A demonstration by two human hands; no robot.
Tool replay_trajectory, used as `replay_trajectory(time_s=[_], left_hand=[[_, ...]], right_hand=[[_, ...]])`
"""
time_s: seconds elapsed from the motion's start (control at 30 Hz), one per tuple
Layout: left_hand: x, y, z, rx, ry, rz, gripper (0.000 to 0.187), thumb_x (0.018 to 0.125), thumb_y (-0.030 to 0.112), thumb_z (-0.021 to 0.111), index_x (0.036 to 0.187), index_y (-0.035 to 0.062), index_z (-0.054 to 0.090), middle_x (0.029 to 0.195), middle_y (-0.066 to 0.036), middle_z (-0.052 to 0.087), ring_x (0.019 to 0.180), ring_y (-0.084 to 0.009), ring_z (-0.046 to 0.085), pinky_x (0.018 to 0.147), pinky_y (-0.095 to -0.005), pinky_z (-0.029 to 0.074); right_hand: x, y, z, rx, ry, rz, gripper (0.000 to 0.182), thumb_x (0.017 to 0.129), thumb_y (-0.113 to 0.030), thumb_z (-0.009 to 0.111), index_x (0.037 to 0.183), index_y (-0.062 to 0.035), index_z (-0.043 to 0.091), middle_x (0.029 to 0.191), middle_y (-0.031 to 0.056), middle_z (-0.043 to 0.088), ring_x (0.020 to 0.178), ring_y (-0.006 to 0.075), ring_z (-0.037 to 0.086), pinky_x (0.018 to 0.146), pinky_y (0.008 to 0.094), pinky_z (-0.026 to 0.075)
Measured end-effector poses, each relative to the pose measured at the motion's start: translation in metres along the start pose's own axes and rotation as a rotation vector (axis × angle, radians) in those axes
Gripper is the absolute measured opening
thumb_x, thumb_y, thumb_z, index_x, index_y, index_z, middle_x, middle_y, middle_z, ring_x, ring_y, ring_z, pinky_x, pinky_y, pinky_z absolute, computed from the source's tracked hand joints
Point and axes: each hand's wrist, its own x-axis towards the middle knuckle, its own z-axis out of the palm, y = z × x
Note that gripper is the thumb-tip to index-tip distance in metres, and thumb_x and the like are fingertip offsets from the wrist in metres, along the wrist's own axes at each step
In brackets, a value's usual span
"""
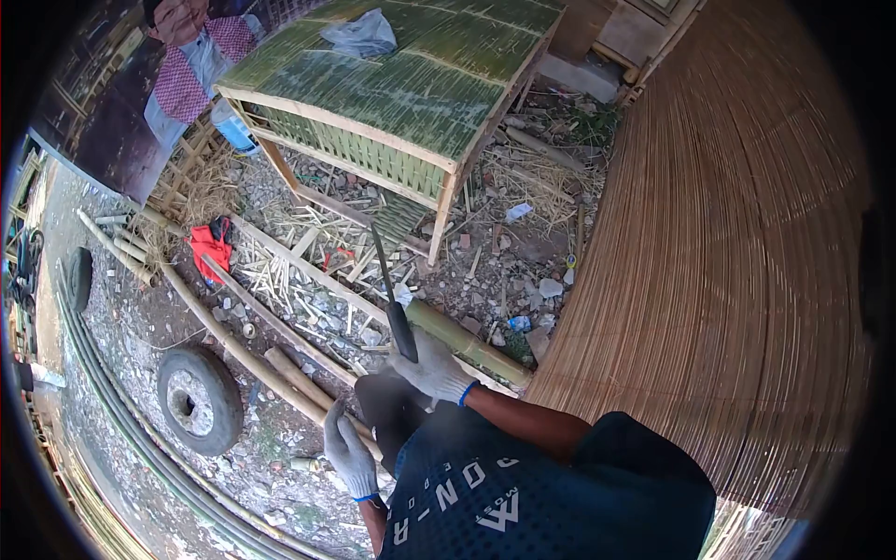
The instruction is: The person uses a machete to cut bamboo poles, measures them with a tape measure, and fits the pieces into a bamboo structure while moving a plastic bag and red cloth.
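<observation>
My right hand point(437, 371), in a pale knit glove with a blue cuff, is closed round the black handle of a long-bladed knife point(399, 322). Its narrow dark blade points up and away, towards the bamboo table. Just beyond this hand, a thick green bamboo pole point(471, 343) lies on the ground. My left hand point(348, 455), gloved the same way, is low beside my knee with its fingers stretched out and thumb apart. Next to it runs a long tan bamboo pole point(238, 350), partly hidden by my leg.
A green bamboo-topped table point(373, 103) bears a clear plastic bag point(360, 35). Split bamboo scraps point(294, 247) and a red cloth item point(212, 246) lie before it. A tyre point(199, 401) and long thin poles point(140, 411) are leftward; a slatted bamboo surface point(709, 280) spans the right.
</observation>
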Motion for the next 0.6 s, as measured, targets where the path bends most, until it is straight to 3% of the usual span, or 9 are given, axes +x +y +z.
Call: replay_trajectory(time_s=[0.03, 0.07, 0.1, 0.2, 0.23, 0.3, 0.4, 0.53, 0.6], left_hand=[[0.009, -0.001, -0.006, -0.002, 0.012, -0.023, 0.039, 0.109, 0.018, 0.047, 0.134, -0.0079, 0.063, 0.13, -0.022, 0.069, 0.121, -0.0283, 0.064, 0.107, -0.0382, 0.048], [0.019, -0.002, -0.009, -0.007, -0.002, 0.002, 0.039, 0.109, 0.019, 0.049, 0.133, -0.0069, 0.064, 0.128, -0.021, 0.07, 0.12, -0.028, 0.065, 0.107, -0.0378, 0.049], [0.032, 0.003, -0.012, 0.007, -0.023, -0.037, 0.04, 0.108, 0.022, 0.05, 0.131, -0.007, 0.065, 0.127, -0.02, 0.07, 0.119, -0.0274, 0.065, 0.105, -0.0372, 0.049], [0.075, -0.004, -0.016, -0.059, -0.067, 0.009, 0.036, 0.107, 0.02, 0.053, 0.128, -0.0064, 0.066, 0.125, -0.021, 0.071, 0.118, -0.0284, 0.067, 0.102, -0.0368, 0.05], [0.092, -0.002, -0.019, -0.078, -0.066, 0.029, 0.034, 0.105, 0.018, 0.055, 0.127, -0.0061, 0.066, 0.124, -0.022, 0.071, 0.119, -0.0298, 0.066, 0.103, -0.0373, 0.05], [0.127, -0.005, -0.029, -0.069, -0.1, 0.009, 0.033, 0.104, 0.016, 0.057, 0.127, -0.0054, 0.066, 0.125, -0.023, 0.07, 0.12, -0.0317, 0.066, 0.104, -0.0386, 0.05], [0.182, 0.006, -0.06, -0.009, -0.14, 0.057, 0.032, 0.102, 0.017, 0.058, 0.125, -0.0031, 0.068, 0.123, -0.025, 0.071, 0.119, -0.0382, 0.067, 0.104, -0.0416, 0.051], [0.231, -0.014, -0.111, -0.029, -0.104, -0.047, 0.033, 0.102, 0.019, 0.056, 0.126, -0.0007, 0.068, 0.122, -0.024, 0.071, 0.117, -0.0395, 0.067, 0.102, -0.0429, 0.051], [0.255, -0.019, -0.134, -0.045, -0.08, -0.111, 0.034, 0.102, 0.02, 0.056, 0.127, -0.0002, 0.068, 0.122, -0.024, 0.071, 0.117, -0.0388, 0.068, 0.102, -0.0426, 0.051]], right_hand=[[0.008, -0.006, 0.004, -0.041, -0.039, 0.013, 0.049, 0.099, -0.04, 0.065, 0.124, 0.0006, 0.055, 0.097, 0.0262, 0.072, 0.092, 0.042, 0.072, 0.081, 0.0513, 0.053], [0.015, -0.012, 0.011, 0.099, -0.012, -0.017, 0.048, 0.098, -0.039, 0.066, 0.123, 0.0004, 0.056, 0.094, 0.0242, 0.072, 0.088, 0.0406, 0.072, 0.078, 0.0508, 0.054], [0.027, -0.012, 0.017, 0.153, -0.118, 0.171, 0.044, 0.097, -0.037, 0.067, 0.119, 0.0001, 0.058, 0.093, 0.0226, 0.071, 0.087, 0.0373, 0.072, 0.078, 0.048, 0.054], [0.051, -0.048, 0.026, 0.086, 0.013, 0.093, 0.041, 0.097, -0.036, 0.068, 0.113, 0.0006, 0.06, 0.089, 0.0202, 0.069, 0.085, 0.0332, 0.071, 0.077, 0.046, 0.054], [0.066, -0.044, 0.036, 0.242, -0.02, 0.07, 0.041, 0.096, -0.035, 0.069, 0.112, 0.0014, 0.06, 0.089, 0.0194, 0.068, 0.085, 0.0343, 0.071, 0.078, 0.0474, 0.054], [0.093, -0.053, 0.05, 0.024, 0.034, 0.071, 0.04, 0.095, -0.033, 0.07, 0.111, 0.0019, 0.06, 0.09, 0.0184, 0.068, 0.086, 0.0346, 0.07, 0.079, 0.0477, 0.054], [0.153, -0.043, 0.092, 0.072, 0.051, 0.011, 0.039, 0.094, -0.033, 0.071, 0.109, 0.0015, 0.062, 0.089, 0.0182, 0.068, 0.086, 0.034, 0.07, 0.079, 0.0462, 0.053], [0.209, -0.124, 0.121, 0.162, -0.083, 0.197, 0.024, 0.099, -0.025, 0.066, 0.107, -0.0028, 0.059, 0.083, 0.003, 0.059, 0.074, 0.012, 0.057, 0.068, 0.0343, 0.05], [0.226, -0.172, 0.14, 0.204, -0.093, 0.163, 0.027, 0.098, -0.025, 0.067, 0.111, -0.0024, 0.059, 0.085, 0.0043, 0.061, 0.073, 0.0134, 0.058, 0.068, 0.0338, 0.05]])
